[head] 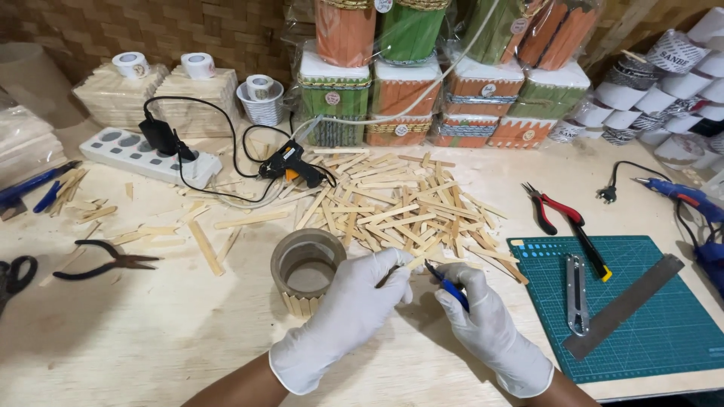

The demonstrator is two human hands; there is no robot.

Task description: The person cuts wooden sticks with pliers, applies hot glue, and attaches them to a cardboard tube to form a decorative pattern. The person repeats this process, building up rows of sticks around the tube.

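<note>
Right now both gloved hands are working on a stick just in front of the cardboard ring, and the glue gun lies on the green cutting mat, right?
Not quite. The black glue gun lies on the bare table behind the stick pile, not on the green mat, which holds a metal ruler. The rest stands: the head view shows the left hand and right hand on a stick by the ring.

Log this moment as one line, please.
left hand: holds wooden stick | right hand: blue-handled cutter at stick | cardboard ring: beside left hand
</note>
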